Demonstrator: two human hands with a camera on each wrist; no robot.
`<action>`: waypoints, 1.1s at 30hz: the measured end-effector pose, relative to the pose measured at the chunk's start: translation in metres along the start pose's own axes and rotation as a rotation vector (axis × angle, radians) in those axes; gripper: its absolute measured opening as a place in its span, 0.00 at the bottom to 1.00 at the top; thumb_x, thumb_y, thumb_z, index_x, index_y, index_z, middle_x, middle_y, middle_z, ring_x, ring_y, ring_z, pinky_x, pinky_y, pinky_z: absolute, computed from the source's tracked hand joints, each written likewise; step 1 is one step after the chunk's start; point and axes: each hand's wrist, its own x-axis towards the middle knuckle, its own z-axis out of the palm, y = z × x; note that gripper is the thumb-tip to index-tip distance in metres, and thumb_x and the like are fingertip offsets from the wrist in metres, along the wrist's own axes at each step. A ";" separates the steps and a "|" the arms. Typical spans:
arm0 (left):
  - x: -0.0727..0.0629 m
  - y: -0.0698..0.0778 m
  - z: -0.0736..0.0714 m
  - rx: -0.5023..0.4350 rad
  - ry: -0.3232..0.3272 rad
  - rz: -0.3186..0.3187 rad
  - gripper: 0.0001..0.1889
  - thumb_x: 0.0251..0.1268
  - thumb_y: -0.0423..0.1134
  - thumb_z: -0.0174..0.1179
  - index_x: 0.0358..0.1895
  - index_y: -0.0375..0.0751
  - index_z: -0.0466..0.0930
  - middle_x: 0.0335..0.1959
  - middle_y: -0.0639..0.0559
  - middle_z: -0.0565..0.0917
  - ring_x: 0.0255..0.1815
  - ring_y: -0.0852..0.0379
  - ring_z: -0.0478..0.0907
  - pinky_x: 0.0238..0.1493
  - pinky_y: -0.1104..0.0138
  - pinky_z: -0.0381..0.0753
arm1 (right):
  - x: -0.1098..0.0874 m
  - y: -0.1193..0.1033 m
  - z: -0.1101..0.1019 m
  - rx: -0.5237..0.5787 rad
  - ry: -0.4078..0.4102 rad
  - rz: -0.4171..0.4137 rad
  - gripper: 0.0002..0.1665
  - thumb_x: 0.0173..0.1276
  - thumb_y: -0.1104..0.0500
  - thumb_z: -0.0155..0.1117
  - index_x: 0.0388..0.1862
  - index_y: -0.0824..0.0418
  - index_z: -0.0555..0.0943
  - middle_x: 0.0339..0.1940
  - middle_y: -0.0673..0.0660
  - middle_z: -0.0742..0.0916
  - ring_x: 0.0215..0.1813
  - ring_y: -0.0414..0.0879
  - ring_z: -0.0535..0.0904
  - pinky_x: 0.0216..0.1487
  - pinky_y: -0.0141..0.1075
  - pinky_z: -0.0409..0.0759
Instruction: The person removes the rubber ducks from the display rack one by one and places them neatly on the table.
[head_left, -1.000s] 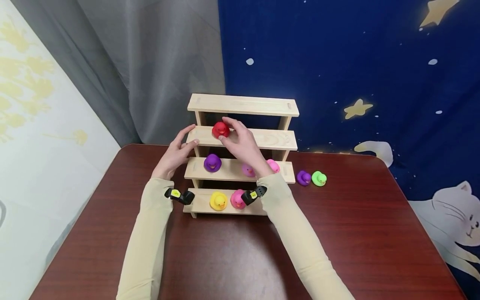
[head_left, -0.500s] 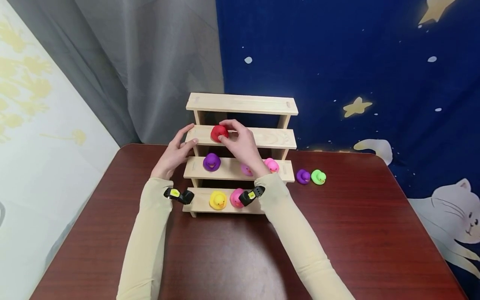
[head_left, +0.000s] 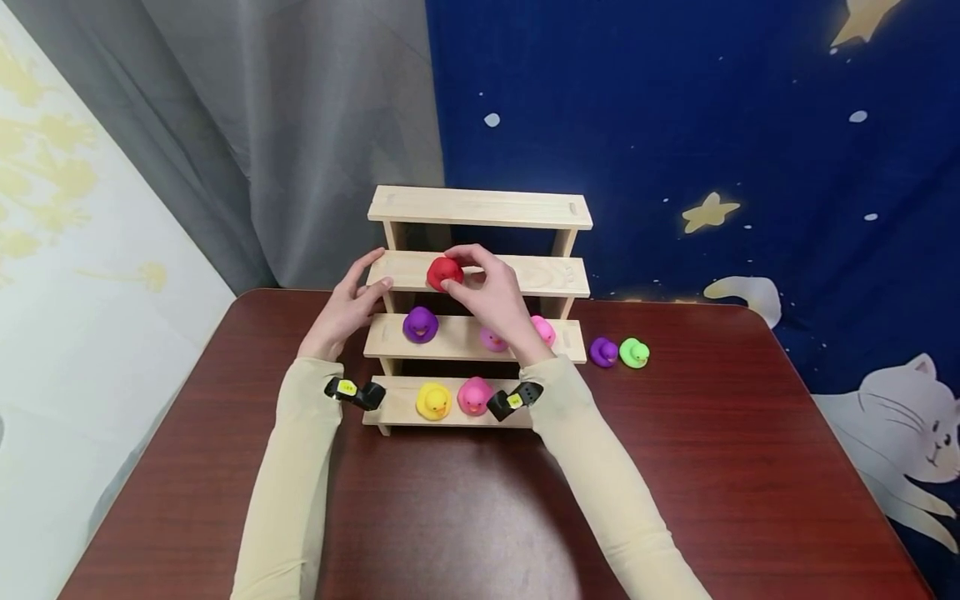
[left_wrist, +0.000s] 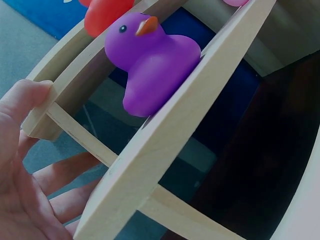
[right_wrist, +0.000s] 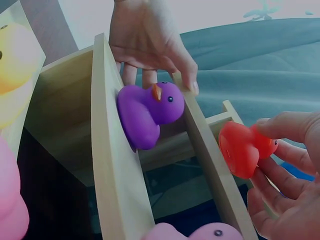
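Note:
My right hand (head_left: pixel 491 287) pinches a red rubber duck (head_left: pixel 444 273) between thumb and fingers, over the left half of the second board from the top of a stepped wooden shelf (head_left: pixel 480 207). In the right wrist view the red duck (right_wrist: pixel 240 150) is tipped, with its underside partly showing. My left hand (head_left: pixel 347 308) holds the left end of that same board, thumb at the front edge and fingers behind. One board lower, a purple duck (left_wrist: pixel 150 65) sits near the left hand. A light pink duck (head_left: pixel 492 339) and a pink duck (head_left: pixel 543 331) share its board, partly behind my right wrist.
On the lowest board sit a yellow duck (head_left: pixel 433 402) and a dark pink duck (head_left: pixel 474 396). A small purple duck (head_left: pixel 603 352) and a green duck (head_left: pixel 634 353) stand on the brown table (head_left: pixel 712 467), right of the shelf. Curtains (head_left: pixel 337 108) hang behind.
My right hand has brought the red duck slightly toward the front edge and then right, turning it so its bill no longer shows in the head view. The left hand stays at the board's end.

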 end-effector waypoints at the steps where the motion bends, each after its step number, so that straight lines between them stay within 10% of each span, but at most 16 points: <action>1: 0.000 0.000 0.000 -0.001 -0.001 -0.001 0.33 0.73 0.49 0.54 0.76 0.69 0.50 0.65 0.34 0.69 0.64 0.42 0.67 0.61 0.43 0.64 | -0.001 -0.001 -0.001 0.006 0.001 0.009 0.21 0.61 0.66 0.70 0.54 0.61 0.80 0.48 0.55 0.83 0.41 0.49 0.81 0.48 0.35 0.77; 14: -0.001 0.001 0.004 0.013 0.039 0.024 0.32 0.72 0.50 0.54 0.75 0.69 0.53 0.57 0.34 0.74 0.54 0.50 0.72 0.49 0.56 0.73 | -0.017 -0.001 -0.022 -0.036 0.044 -0.052 0.21 0.61 0.65 0.71 0.54 0.62 0.80 0.48 0.55 0.83 0.42 0.47 0.81 0.47 0.36 0.78; 33: -0.008 -0.013 0.002 -0.035 0.074 0.064 0.37 0.69 0.51 0.57 0.76 0.72 0.47 0.64 0.36 0.72 0.66 0.46 0.67 0.60 0.47 0.67 | -0.039 -0.002 -0.055 -0.084 0.115 -0.124 0.22 0.60 0.65 0.72 0.54 0.63 0.81 0.46 0.55 0.85 0.51 0.43 0.77 0.51 0.42 0.75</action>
